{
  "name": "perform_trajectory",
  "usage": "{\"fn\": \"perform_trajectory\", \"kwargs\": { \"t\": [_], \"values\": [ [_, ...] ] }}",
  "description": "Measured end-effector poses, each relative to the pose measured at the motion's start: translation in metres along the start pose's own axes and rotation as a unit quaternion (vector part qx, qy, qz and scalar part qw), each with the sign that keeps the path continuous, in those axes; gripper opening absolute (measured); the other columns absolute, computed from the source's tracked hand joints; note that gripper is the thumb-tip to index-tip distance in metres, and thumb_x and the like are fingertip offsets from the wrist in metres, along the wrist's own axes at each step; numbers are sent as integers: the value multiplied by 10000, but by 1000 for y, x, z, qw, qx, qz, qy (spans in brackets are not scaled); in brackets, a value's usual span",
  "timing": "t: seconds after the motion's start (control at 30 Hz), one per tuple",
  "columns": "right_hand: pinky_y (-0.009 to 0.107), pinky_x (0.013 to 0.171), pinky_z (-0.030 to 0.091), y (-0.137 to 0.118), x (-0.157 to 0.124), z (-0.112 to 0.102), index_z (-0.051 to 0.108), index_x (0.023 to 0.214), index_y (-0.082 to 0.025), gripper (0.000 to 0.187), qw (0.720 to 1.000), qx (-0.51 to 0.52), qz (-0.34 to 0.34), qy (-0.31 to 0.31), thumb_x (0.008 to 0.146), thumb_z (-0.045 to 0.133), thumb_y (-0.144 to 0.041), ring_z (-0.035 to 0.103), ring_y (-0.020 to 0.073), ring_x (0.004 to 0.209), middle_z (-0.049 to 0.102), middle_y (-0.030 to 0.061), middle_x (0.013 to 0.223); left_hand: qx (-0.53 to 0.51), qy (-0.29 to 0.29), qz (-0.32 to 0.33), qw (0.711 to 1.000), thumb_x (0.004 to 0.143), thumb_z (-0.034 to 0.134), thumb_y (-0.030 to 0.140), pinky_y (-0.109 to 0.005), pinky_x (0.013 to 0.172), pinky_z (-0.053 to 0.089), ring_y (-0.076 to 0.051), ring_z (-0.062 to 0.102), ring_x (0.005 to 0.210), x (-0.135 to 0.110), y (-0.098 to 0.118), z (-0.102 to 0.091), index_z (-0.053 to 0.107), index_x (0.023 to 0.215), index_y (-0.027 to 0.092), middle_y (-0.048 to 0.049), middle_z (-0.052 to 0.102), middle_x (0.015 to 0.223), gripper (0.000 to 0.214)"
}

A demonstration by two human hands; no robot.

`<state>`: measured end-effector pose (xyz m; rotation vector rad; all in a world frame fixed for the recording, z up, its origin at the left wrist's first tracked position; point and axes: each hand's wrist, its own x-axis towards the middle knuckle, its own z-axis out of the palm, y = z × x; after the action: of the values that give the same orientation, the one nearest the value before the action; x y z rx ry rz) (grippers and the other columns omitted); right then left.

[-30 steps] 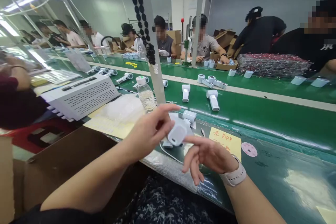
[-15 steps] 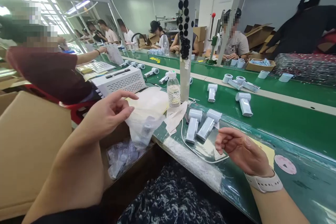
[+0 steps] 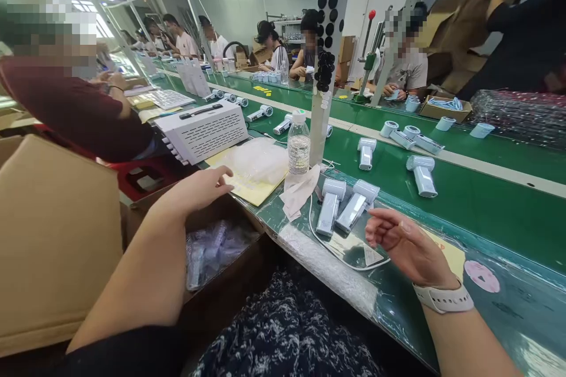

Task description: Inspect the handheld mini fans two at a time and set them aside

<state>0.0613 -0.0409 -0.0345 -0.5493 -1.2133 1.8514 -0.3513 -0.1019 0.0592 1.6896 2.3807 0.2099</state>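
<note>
My left hand point(image 3: 204, 189) is over the near edge of the bench, fingers partly stretched out, holding nothing visible. Beside its fingertips, a stack of thin translucent plastic bags point(image 3: 260, 159) lies on a yellow sheet point(image 3: 254, 193). Below that hand, an open cardboard box point(image 3: 252, 241) contains several bagged items point(image 3: 214, 253). My right hand point(image 3: 402, 244), wearing a pale wristband, hovers above the bench with loosely bent fingers apart and nothing in them. Just left of it lie two pale blue-grey devices shaped like small hair dryers, one nearer point(image 3: 355, 206) and one farther point(image 3: 331, 207).
A water bottle point(image 3: 299, 144) stands by a metal post point(image 3: 321, 123). More devices point(image 3: 422, 175) lie on the green conveyor belt point(image 3: 486, 200). A white slotted metal case point(image 3: 203, 129) sits at left, near a person in a maroon shirt point(image 3: 62, 106). A cardboard flap point(image 3: 57, 241) rises at far left.
The filled translucent bag hanging at the bench edge below my left hand has gone from there. My left hand is lower, with its fingers straighter. My right hand has barely moved.
</note>
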Motion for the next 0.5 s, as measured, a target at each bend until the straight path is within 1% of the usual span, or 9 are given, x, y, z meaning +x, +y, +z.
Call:
{"fn": "perform_trajectory", "kwargs": {
  "t": [0.03, 0.1, 0.17, 0.2, 0.27, 0.3, 0.37, 0.43, 0.5],
  "values": [
    [288, 676, 564, 1, 0, 0, 790, 1068, -239, 363, 1000, -2, 3, 2, 826, 734, -504, 667, 193, 749, 740, 71, 880, -19, 21, 23, 999, 832, 568, 381, -342, 734, 444, -249, 644, 810, 1, 9, 1, 641, 1075, 214, -53, 723, 887, 304],
    [290, 682, 559, 2, 0, 1, 787, 1073, -238, 354, 1000, -9, 9, 0, 833, 732, -491, 671, 194, 767, 742, 72, 894, -92, 106, 68, 988, 825, 562, 378, -319, 705, 438, -209, 611, 734, 3, 33, 7, 650, 990, 218, -26, 682, 792, 246],
    [299, 682, 552, 4, 1, 4, 786, 1070, -234, 357, 1000, -22, 18, -5, 820, 745, -485, 675, 200, 778, 745, 78, 907, -213, 194, 117, 950, 826, 537, 363, -286, 635, 425, -167, 555, 646, 7, 67, 19, 631, 929, 207, 1, 606, 698, 210],
    [308, 677, 548, 5, 2, 5, 786, 1068, -229, 370, 999, -31, 22, -7, 808, 753, -489, 675, 206, 779, 745, 83, 910, -278, 211, 146, 926, 830, 519, 359, -271, 595, 410, -151, 522, 606, 9, 87, 28, 616, 910, 200, 13, 569, 664, 203],
    [337, 660, 542, 8, 5, 5, 785, 1047, -206, 422, 997, -68, 21, 12, 762, 766, -517, 670, 224, 759, 739, 95, 882, -342, 162, 229, 897, 838, 517, 344, -254, 580, 396, -129, 499, 591, 13, 130, 46, 608, 885, 193, 25, 553, 649, 182],
    [354, 651, 540, 10, 8, 3, 784, 1020, -192, 450, 994, -100, 8, 50, 735, 763, -540, 662, 230, 734, 729, 97, 846, -339, 116, 276, 892, 840, 531, 323, -251, 591, 394, -121, 497, 592, 15, 153, 55, 611, 870, 193, 32, 555, 642, 156],
    [383, 659, 539, 14, 13, -10, 768, 966, -175, 482, 970, -173, -36, 169, 703, 728, -578, 639, 230, 694, 698, 84, 776, -320, 45, 354, 878, 850, 546, 279, -249, 609, 387, -111, 492, 592, 18, 197, 68, 618, 861, 195, 47, 549, 627, 111],
    [393, 701, 534, 16, 17, -32, 735, 960, -175, 489, 919, -238, -83, 304, 729, 647, -596, 623, 221, 706, 671, 70, 773, -305, 4, 411, 859, 876, 545, 262, -253, 621, 390, -113, 510, 611, 24, 233, 75, 625, 891, 198, 46, 575, 649, 103],
    [393, 761, 518, 17, 19, -60, 703, 1010, -173, 486, 857, -294, -106, 410, 781, 553, -574, 620, 230, 800, 666, 85, 870, -285, -18, 442, 850, 906, 535, 270, -262, 633, 407, -124, 545, 645, 33, 257, 82, 629, 945, 203, 34, 622, 703, 123]
  ]
}}
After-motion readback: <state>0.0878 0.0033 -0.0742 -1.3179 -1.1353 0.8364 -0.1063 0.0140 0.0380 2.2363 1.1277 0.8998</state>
